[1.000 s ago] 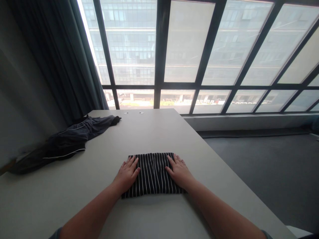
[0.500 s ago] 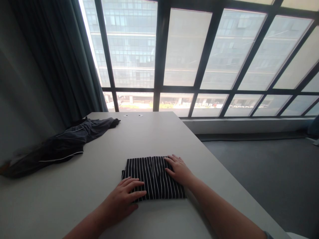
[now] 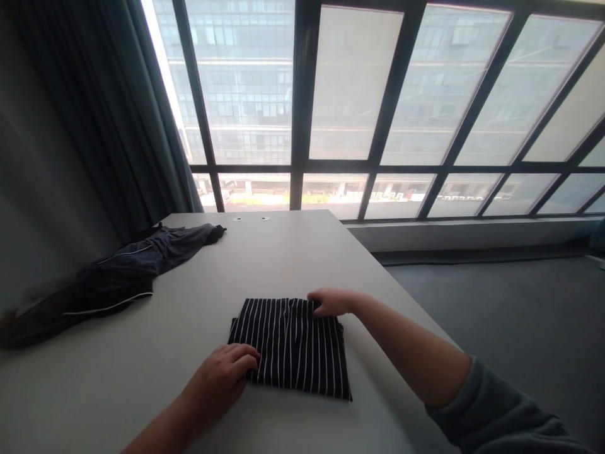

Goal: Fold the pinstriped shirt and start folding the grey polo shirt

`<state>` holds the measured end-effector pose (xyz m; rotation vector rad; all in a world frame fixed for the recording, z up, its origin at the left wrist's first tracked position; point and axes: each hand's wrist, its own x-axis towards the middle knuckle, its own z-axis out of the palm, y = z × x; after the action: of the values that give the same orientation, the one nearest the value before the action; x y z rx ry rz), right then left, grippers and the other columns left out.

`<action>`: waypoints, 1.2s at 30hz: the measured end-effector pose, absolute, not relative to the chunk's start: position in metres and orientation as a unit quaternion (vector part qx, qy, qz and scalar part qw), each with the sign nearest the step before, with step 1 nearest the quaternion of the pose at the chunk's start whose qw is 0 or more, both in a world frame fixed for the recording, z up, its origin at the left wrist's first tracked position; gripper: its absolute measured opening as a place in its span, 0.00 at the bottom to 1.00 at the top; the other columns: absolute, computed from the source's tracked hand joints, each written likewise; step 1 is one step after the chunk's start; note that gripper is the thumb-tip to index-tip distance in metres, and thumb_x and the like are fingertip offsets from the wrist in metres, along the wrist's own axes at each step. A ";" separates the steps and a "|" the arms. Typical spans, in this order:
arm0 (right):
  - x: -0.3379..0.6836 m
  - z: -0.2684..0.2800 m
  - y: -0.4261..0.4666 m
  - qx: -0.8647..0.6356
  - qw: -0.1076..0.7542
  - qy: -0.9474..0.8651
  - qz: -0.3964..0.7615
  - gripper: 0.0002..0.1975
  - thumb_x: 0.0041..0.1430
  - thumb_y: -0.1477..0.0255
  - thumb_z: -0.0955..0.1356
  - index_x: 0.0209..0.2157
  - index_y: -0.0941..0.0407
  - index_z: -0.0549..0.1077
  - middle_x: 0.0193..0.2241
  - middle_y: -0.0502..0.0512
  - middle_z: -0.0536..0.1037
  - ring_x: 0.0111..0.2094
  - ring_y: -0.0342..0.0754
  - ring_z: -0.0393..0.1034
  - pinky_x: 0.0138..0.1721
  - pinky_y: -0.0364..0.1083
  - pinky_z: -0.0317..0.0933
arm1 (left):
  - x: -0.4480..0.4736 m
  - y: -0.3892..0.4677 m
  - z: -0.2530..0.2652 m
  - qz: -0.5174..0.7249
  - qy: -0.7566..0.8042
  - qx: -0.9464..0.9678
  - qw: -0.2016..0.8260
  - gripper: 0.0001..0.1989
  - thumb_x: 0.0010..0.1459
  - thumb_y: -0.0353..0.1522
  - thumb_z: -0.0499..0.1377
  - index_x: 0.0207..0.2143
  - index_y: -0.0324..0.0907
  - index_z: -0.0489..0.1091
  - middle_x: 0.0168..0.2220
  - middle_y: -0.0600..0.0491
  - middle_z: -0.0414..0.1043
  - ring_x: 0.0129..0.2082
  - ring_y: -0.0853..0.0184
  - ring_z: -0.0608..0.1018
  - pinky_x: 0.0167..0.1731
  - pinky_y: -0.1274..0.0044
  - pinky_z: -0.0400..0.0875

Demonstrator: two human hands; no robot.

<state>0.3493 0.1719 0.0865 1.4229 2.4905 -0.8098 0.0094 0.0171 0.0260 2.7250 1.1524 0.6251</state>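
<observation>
A folded black cloth with white stripes [image 3: 295, 343] lies on the white table, its kind of garment not shown by the folds. My left hand [image 3: 224, 372] is closed at its lower left corner, fingers curled over the top and the thumb hidden. At the far right corner, my right hand [image 3: 331, 301] pinches the edge, with the thumb on top and the other fingers mostly out of sight behind it. The near right corner sticks out toward me, and another layer shows at the left and right edges.
A dark garment with white piping [image 3: 137, 261] lies crumpled along the left side of the white table [image 3: 278, 252]. Two small round fittings are set near its far end. A dark curtain [image 3: 108, 113] hangs at left, with large windows beyond. Grey floor [image 3: 501, 309] borders the right edge.
Both hands lay spread flat on the cloth before; now their fingers are closed on its edges. My right hand has turned at the far corner, and the cloth has skewed slightly, its near right corner closer.
</observation>
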 end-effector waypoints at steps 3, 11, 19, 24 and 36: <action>0.345 0.089 0.172 0.480 0.082 0.813 -0.319 0.33 0.58 0.67 0.73 0.65 0.51 0.69 0.54 0.59 0.79 0.49 0.56 0.76 0.46 0.48 0.68 | 0.007 0.018 0.029 0.199 0.410 0.889 0.038 0.19 0.51 0.18 0.52 0.40 0.44 0.73 0.48 0.50 0.81 0.47 0.60 0.82 0.48 0.69 0.77; 0.346 0.079 0.187 0.392 0.048 0.831 -0.392 0.32 0.54 0.75 0.74 0.61 0.41 0.76 0.57 0.49 0.78 0.53 0.55 0.75 0.52 0.49 0.68 | 0.004 0.022 0.028 0.203 0.472 0.858 -0.006 0.20 0.56 0.19 0.53 0.44 0.47 0.76 0.47 0.51 0.81 0.48 0.58 0.81 0.48 0.66 0.76; 0.350 0.068 0.266 0.467 0.011 0.787 -0.403 0.21 0.51 0.79 0.73 0.46 0.49 0.86 0.49 0.51 0.83 0.52 0.54 0.75 0.54 0.48 0.67 | -0.006 0.028 0.002 0.231 0.545 0.803 -0.064 0.22 0.62 0.28 0.58 0.57 0.52 0.74 0.59 0.49 0.74 0.53 0.52 0.80 0.50 0.59 0.77; 0.381 0.059 0.327 0.551 -0.127 0.712 -0.417 0.21 0.48 0.82 0.73 0.45 0.54 0.86 0.48 0.54 0.85 0.49 0.50 0.77 0.53 0.44 0.69 | -0.009 0.030 -0.010 0.218 0.556 0.800 -0.055 0.19 0.64 0.29 0.57 0.54 0.54 0.75 0.60 0.50 0.74 0.55 0.54 0.80 0.52 0.59 0.77; 0.473 0.029 0.406 0.752 -0.216 0.596 -0.181 0.29 0.56 0.79 0.69 0.61 0.62 0.77 0.56 0.68 0.79 0.53 0.59 0.75 0.55 0.49 0.67 | -0.015 0.040 -0.016 0.225 0.560 0.797 0.001 0.15 0.65 0.34 0.59 0.52 0.54 0.77 0.56 0.50 0.77 0.54 0.57 0.81 0.52 0.65 0.79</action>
<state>0.4728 0.4060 0.0290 2.7543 2.1852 -0.6614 -0.0148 0.0396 -0.0163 2.5025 1.7593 0.7070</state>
